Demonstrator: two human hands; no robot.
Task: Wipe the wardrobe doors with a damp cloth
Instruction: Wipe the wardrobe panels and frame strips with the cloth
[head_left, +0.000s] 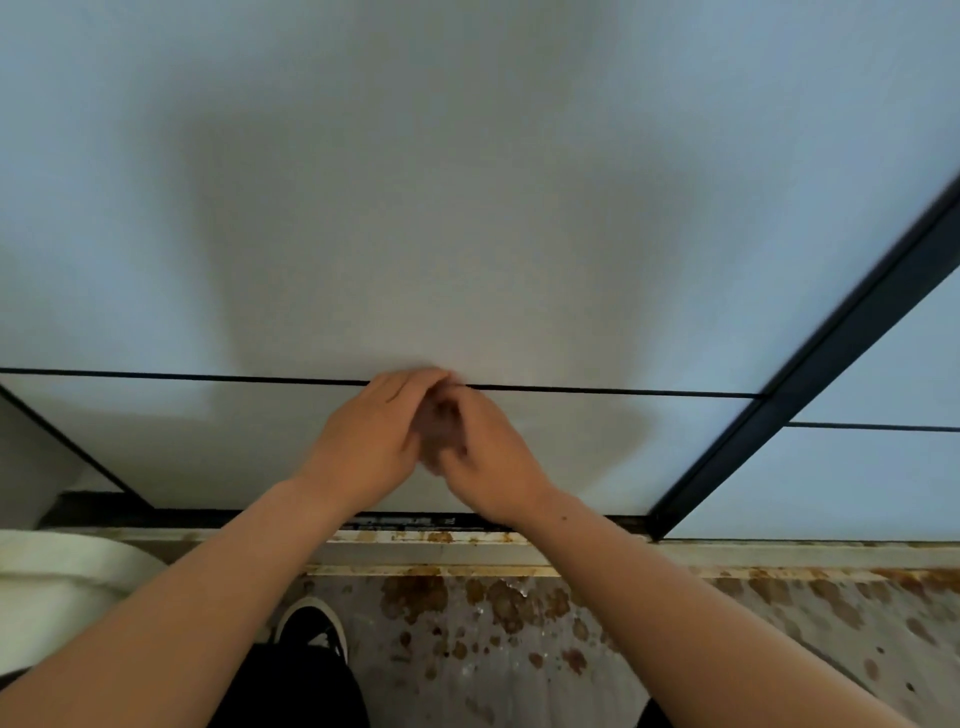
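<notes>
A pale white wardrobe door (467, 182) fills most of the head view, with a thin dark horizontal seam (156, 375) across its lower part. My left hand (369, 447) and my right hand (493, 462) meet in front of that seam, close to the panel. The left fingers curve over the right fingers, which are blurred by motion. No cloth shows in either hand; anything between the palms is hidden.
A dark door frame (831, 353) runs diagonally at the right. The sliding track (405, 519) lies along the door's foot, above a rust-stained sill and a blotched floor (519, 623). A white rounded object (62, 582) sits at the lower left, and my shoe (311, 623) is below.
</notes>
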